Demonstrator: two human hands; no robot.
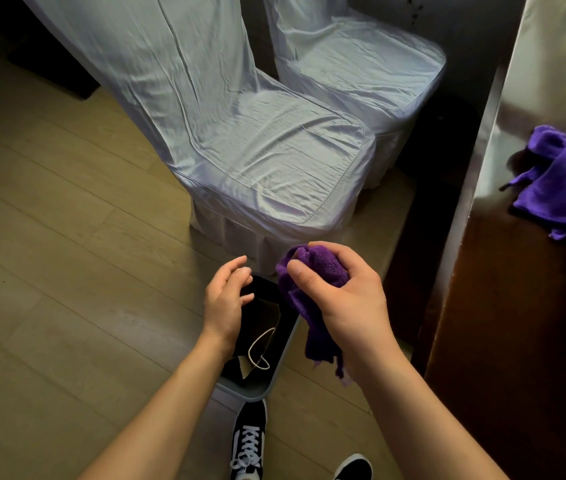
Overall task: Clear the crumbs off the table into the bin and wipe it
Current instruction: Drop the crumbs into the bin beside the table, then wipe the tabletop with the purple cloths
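Purple microfibre is bunching out of the right hand [347, 299], which is gripping a crumpled cloth [309, 289] in a closed fist, thumb pressing across the top fold while the loose tail is hanging down past the wrist. The left hand [226, 299] is hovering just beside it with nothing in it, fingers loosely curled and spread, palm turning toward the cloth. Both hands are floating over the bin [257, 386], a small grey-rimmed container standing on the floor with a dark liner; inside it a thin white looped cord [261, 348] and a scrap of brown card [241, 367] are lying. Whether any crumbs are lying in there cannot be made out.

Below the bin, two black sneakers with white laces [248, 441] are standing on the pale wooden floor [67, 271], the left toe almost touching the bin's rim. Ahead, two chairs draped in pale silvery covers are sitting side by side, the nearer chair [274, 161] just beyond the hands and the farther chair [361, 64] behind it. At the right edge the dark glossy wooden table [517, 306] is rising, well apart from the bin, and a second purple cloth [565, 181] is lying rumpled on its top.
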